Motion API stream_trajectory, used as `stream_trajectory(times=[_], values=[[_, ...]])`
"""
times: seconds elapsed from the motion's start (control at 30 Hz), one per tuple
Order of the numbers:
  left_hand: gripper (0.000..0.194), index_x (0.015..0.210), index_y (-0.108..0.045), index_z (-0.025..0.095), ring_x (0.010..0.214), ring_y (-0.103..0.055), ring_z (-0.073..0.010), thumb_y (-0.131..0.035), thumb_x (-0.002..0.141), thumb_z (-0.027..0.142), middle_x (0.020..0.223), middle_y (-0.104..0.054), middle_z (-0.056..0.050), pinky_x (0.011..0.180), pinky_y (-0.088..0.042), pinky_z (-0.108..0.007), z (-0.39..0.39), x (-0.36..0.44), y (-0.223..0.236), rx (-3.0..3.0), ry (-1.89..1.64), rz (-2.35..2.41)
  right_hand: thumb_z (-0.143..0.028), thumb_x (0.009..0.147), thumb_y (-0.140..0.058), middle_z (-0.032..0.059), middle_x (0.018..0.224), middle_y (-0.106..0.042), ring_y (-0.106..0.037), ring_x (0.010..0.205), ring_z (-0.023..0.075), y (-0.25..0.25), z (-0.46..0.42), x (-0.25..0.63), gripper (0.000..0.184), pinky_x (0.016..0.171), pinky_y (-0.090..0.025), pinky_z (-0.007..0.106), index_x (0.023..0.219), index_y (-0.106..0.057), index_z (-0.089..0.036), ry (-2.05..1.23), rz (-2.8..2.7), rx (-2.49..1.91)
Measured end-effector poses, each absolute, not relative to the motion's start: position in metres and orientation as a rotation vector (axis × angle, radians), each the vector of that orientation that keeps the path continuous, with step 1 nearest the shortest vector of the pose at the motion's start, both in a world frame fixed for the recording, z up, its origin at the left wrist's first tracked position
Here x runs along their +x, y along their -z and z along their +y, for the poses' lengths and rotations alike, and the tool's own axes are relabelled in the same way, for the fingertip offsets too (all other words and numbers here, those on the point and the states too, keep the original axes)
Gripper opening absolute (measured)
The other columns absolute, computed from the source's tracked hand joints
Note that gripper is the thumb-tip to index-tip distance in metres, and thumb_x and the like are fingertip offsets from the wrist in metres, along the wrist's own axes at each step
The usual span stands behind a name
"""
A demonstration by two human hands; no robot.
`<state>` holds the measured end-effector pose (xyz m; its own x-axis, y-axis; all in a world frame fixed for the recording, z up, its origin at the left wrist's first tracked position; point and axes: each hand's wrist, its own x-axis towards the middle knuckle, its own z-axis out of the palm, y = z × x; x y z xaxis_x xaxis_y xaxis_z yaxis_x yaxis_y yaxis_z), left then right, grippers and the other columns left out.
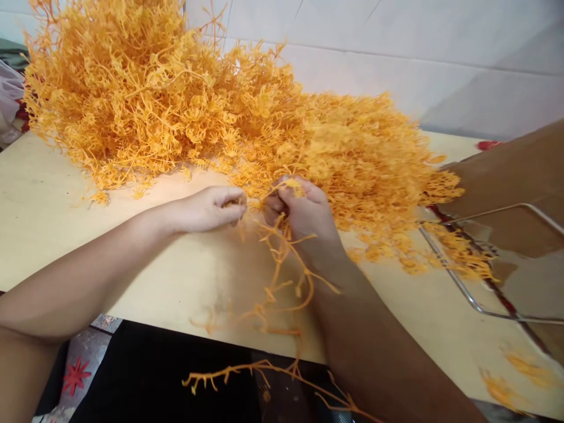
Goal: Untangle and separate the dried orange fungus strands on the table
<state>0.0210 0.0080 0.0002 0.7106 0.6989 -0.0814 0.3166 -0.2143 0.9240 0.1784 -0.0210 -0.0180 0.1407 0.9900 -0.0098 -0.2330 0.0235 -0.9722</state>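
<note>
Your right grip point(308, 205) pinches a sprig point(277, 267) beside the pile point(176, 106), presumably so strands hang free; your left grip point(209, 208) curls, hold unclear.

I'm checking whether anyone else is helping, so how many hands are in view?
2: the left hand, in front of the orange foliage pile, and the right hand, holding an orange sprig. Any behind the pile would be hidden.

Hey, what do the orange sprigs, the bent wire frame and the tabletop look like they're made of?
Orange sprigs: probably plastic, mostly matte, judging by the repeated, moulded-looking tips.
Bent wire frame: likely metal, shiny, with bright glints along it.
Tabletop: pale, low sheen, perhaps laminate or painted board; its even surface leaves that open.
</note>
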Motion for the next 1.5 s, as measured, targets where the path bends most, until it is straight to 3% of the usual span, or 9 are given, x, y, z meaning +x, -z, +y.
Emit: stream_trajectory(times=[0.17, 0.27, 0.43, 0.53, 0.77, 0.9, 1.03, 1.33, 1.5], values=[[0.013, 0.074, -0.044, 0.014, 0.038, -0.028, 0.0001, -0.038, 0.073, 0.003, 0.061, -0.053, 0.004, 0.042, -0.02, -0.018, 0.018, 0.02, 0.0, 1.549, -0.641, 1.008, -0.014, 0.074, -0.047, -0.0064, 0.049, -0.042, -0.035, 0.041, 0.0052, 0.029, -0.02, 0.169, 0.013, 0.037, -0.029, 0.019, 0.062, -0.045, -0.02, -0.989, -1.157, -1.279], [0.013, 0.074, -0.046, 0.013, 0.041, -0.033, -0.0006, -0.039, 0.073, 0.002, 0.062, -0.054, 0.004, 0.044, -0.024, -0.018, 0.015, 0.025, -0.002, 1.544, -0.642, 1.023, -0.011, 0.074, -0.047, -0.0065, 0.049, -0.039, -0.033, 0.042, 0.0054, 0.029, -0.021, 0.168, 0.016, 0.039, -0.027, 0.02, 0.06, -0.043, -0.019, -0.905, -1.218, -1.317], [0.016, 0.067, -0.048, 0.013, 0.053, -0.038, -0.0038, -0.046, 0.08, 0.021, 0.056, -0.043, 0.005, 0.052, -0.031, -0.019, 0.003, 0.034, 0.002, 1.582, -0.649, 0.888, -0.013, 0.074, -0.05, -0.005, 0.053, -0.041, -0.035, 0.051, 0.0077, 0.032, -0.022, 0.166, 0.017, 0.048, -0.028, 0.023, 0.059, -0.045, -0.019, -0.733, -1.341, -1.32], [0.024, 0.066, -0.047, 0.014, 0.053, -0.036, -0.004, -0.059, 0.074, 0.034, 0.056, -0.041, 0.005, 0.051, -0.03, -0.019, 0.004, 0.035, 0.008, 1.595, -0.667, 0.924, -0.011, 0.072, -0.053, -0.0054, 0.054, -0.042, -0.034, 0.052, 0.008, 0.035, -0.025, 0.163, 0.016, 0.05, -0.026, 0.024, 0.06, -0.044, -0.02, -0.673, -1.404, -1.351], [0.017, 0.072, -0.048, 0.014, 0.043, -0.03, -0.0025, -0.055, 0.078, 0.028, 0.052, -0.038, 0.007, 0.044, -0.021, -0.02, 0.009, 0.026, 0.007, 1.441, -0.611, 0.828, -0.024, 0.069, -0.06, -0.0076, 0.05, -0.041, -0.035, 0.043, 0.0051, 0.026, -0.028, 0.164, 0.013, 0.042, -0.026, 0.021, 0.07, -0.048, -0.02, -1.115, -1.218, -1.098], [0.013, 0.073, -0.052, 0.012, 0.05, -0.038, -0.0028, -0.054, 0.079, 0.023, 0.06, -0.046, 0.004, 0.049, -0.028, -0.019, 0.009, 0.022, 0.001, 1.473, -0.578, 0.716, -0.027, 0.065, -0.064, -0.0103, 0.045, -0.034, -0.027, 0.036, 0.0024, 0.016, -0.03, 0.167, 0.019, 0.037, -0.021, 0.018, 0.074, -0.048, -0.02, -1.367, -1.035, -0.955], [0.011, 0.074, -0.052, 0.012, 0.053, -0.04, -0.0027, -0.052, 0.08, 0.021, 0.061, -0.048, 0.004, 0.052, -0.031, -0.018, 0.009, 0.023, 0.003, 1.5, -0.541, 0.693, -0.032, 0.068, -0.065, -0.0089, 0.047, -0.036, -0.031, 0.038, 0.0025, 0.016, -0.029, 0.166, 0.018, 0.036, -0.025, 0.018, 0.073, -0.053, -0.019, -1.312, -1.031, -1.019], [0.016, 0.075, -0.048, 0.014, 0.041, -0.026, -0.0018, -0.048, 0.083, 0.028, 0.05, -0.033, 0.008, 0.043, -0.017, -0.02, 0.013, 0.024, 0.014, 1.516, -0.468, 0.759, -0.03, 0.075, -0.06, -0.0037, 0.073, -0.056, -0.042, 0.048, 0.0019, 0.017, -0.031, 0.163, 0.014, 0.043, -0.034, 0.016, 0.07, -0.052, -0.019, -1.083, -0.975, -1.036], [0.013, 0.084, -0.054, 0.013, 0.058, -0.044, -0.0049, -0.048, 0.082, 0.024, 0.067, -0.052, 0.002, 0.061, -0.035, -0.021, 0.013, 0.025, 0.016, 1.564, -0.439, 0.65, -0.037, 0.075, -0.06, -0.0072, 0.052, -0.044, -0.034, 0.037, 0.0018, 0.017, -0.028, 0.166, 0.022, 0.037, -0.026, 0.016, 0.073, -0.047, -0.019, -1.333, -0.96, -1.011]])
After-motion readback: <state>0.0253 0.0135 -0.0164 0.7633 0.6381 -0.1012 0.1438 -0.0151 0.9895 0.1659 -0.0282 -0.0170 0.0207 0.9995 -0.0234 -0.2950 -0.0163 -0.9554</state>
